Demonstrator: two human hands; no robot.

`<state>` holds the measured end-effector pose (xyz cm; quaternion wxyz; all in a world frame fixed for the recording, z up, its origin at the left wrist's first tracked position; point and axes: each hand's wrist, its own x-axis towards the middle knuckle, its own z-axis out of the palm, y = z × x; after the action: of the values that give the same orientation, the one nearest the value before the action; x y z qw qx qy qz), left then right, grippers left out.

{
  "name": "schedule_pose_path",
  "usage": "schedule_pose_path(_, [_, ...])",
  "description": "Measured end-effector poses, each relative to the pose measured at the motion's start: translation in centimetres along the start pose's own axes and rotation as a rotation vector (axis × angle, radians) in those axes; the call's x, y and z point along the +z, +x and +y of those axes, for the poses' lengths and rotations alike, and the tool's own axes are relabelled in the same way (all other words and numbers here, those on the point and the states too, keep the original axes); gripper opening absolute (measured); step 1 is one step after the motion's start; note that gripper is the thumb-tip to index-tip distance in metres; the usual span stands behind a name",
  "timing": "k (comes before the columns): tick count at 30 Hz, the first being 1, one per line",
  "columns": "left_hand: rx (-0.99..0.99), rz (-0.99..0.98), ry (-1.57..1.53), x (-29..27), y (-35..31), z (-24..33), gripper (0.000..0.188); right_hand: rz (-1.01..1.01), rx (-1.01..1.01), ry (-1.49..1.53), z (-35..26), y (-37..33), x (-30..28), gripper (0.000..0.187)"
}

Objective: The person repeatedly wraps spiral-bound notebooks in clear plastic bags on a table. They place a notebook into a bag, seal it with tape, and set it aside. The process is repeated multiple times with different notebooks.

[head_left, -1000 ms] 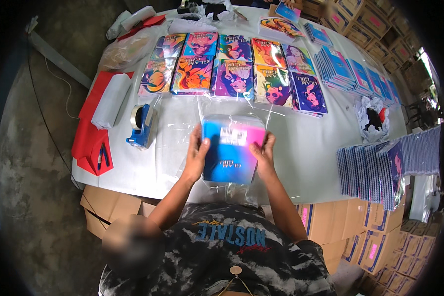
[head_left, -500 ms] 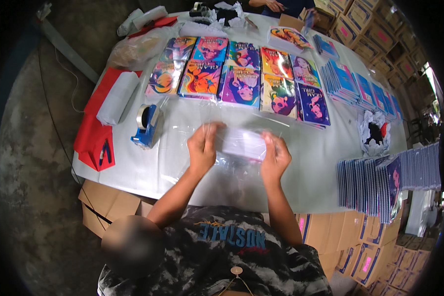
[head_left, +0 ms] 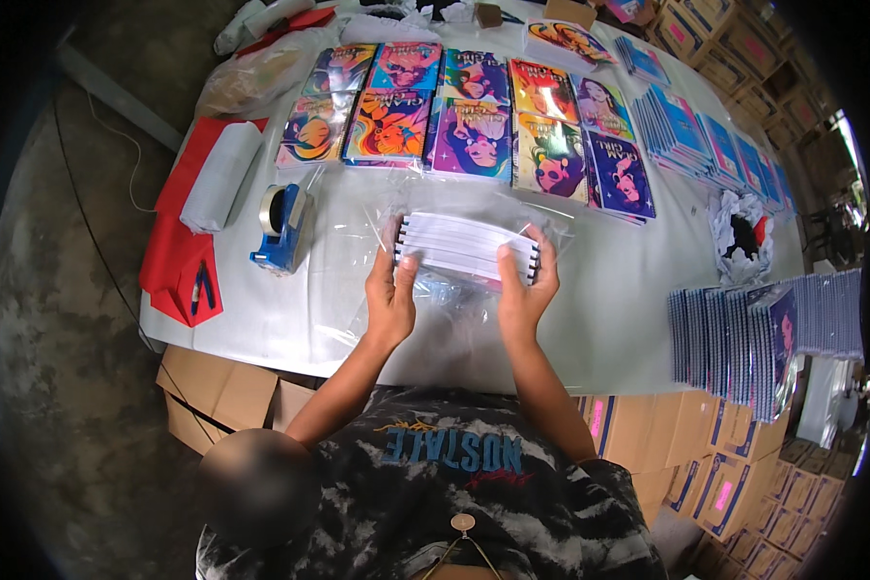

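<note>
Between my two hands is a stack of spiral notebooks (head_left: 462, 244), standing on edge so that white page edges face up and black spiral binding shows at both ends. Clear plastic film (head_left: 425, 196) lies around and under the stack, spreading on the table. My left hand (head_left: 391, 295) grips the stack's left end, thumb on the near side. At the right end, my right hand (head_left: 528, 290) holds it with the thumb pressed on the page edges. The covers of these notebooks are mostly hidden.
Colourful notebooks (head_left: 389, 128) lie in two rows beyond my hands. A blue tape dispenser (head_left: 282, 237) stands left, near a white roll (head_left: 220, 179) and red sheets (head_left: 176, 280) with pens. Notebook stacks (head_left: 720, 338) stand at the right edge; cartons (head_left: 720, 493) are below.
The stack has tipped so its page edges and bindings show clearly, and my hands have shifted onto its ends. The person across the table has left the view as the camera tilted.
</note>
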<state>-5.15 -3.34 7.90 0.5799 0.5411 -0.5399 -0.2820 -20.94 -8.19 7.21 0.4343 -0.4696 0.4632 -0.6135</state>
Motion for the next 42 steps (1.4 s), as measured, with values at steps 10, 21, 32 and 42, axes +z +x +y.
schedule_pose_path(10, [0.408, -0.100, 0.769, 1.7, 0.3, 1.4, 0.032, 0.117, -0.092, -0.247, 0.0, 1.0, 0.5, 0.036])
schedule_pose_path(21, [0.100, -0.187, 0.210, 0.3, 6.6, 5.5, 0.068, -0.349, -0.770, -0.981, -2.2, -0.4, -0.2, 0.036])
schedule_pose_path(32, [0.579, -0.420, 0.552, 1.0, 5.4, 1.9, 0.030, -0.018, -0.568, -0.417, -0.4, -1.0, 1.4, 0.046])
schedule_pose_path(42, [0.305, 0.345, 0.885, -10.3, 2.3, -1.5, 0.039, -0.115, -0.876, -0.662, 0.3, -0.3, 0.1, 0.010])
